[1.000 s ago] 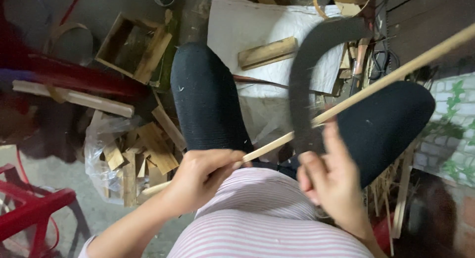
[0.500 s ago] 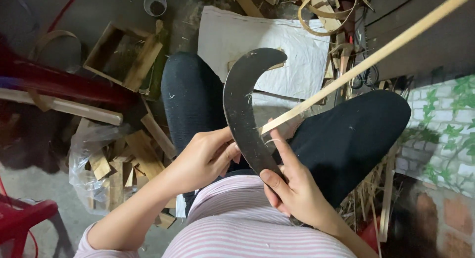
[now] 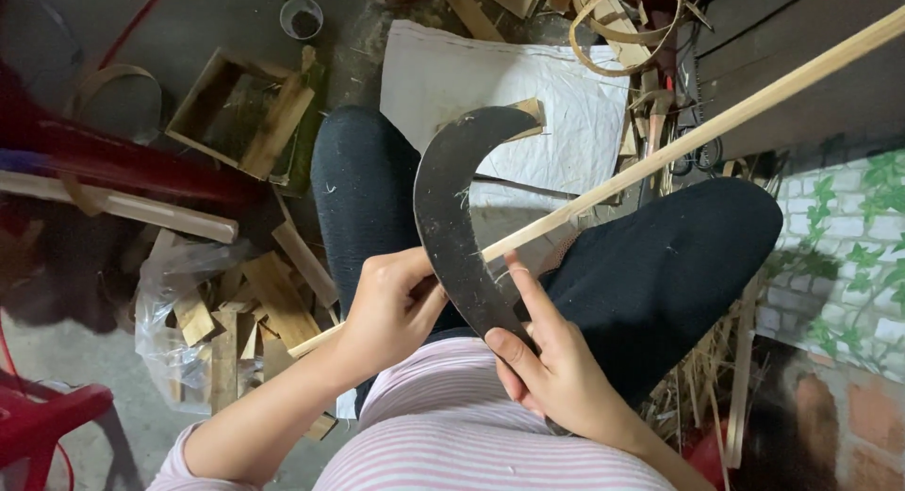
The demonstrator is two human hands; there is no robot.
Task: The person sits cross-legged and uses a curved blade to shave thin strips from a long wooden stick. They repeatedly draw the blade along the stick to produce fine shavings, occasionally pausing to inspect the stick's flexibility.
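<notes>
The right hand (image 3: 556, 378) clasps the curved blade (image 3: 452, 218) to brace it while the left hand (image 3: 391, 307) pinches the bamboo strip (image 3: 679, 147) against its edge.

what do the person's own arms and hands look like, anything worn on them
Both hands are bare: no gloves, rings, watch or bracelet show on the left hand or the right hand. The forearms are uncovered too. A short sleeve in thin pink and white stripes shows at the left upper arm, matching the striped top. The fingernails look short and unpainted.
</notes>
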